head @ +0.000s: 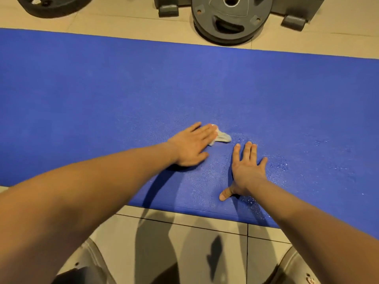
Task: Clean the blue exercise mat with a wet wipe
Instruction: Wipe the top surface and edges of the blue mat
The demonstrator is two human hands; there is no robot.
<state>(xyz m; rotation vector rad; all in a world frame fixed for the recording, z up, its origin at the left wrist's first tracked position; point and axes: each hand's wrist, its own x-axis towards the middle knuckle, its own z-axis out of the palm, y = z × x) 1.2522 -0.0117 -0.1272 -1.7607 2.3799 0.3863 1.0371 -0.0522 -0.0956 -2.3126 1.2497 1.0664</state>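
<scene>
The blue exercise mat [102,89] lies across the tiled floor from left to right. A crumpled white wet wipe [222,137] sits on the mat near its front edge. My left hand [190,145] lies flat on the mat, its straight fingers pressing the wipe's left part, which they hide. To the right, my right hand [247,171] rests flat on the mat with fingers spread, apart from the wipe. Wet droplets glisten on the mat around and right of my right hand.
A grey weight plate [229,19] stands just past the mat's far edge, with grey rack feet [168,11] beside it. A black plate [51,7] is at the far left. Beige floor tiles [205,232] and my knees lie in front.
</scene>
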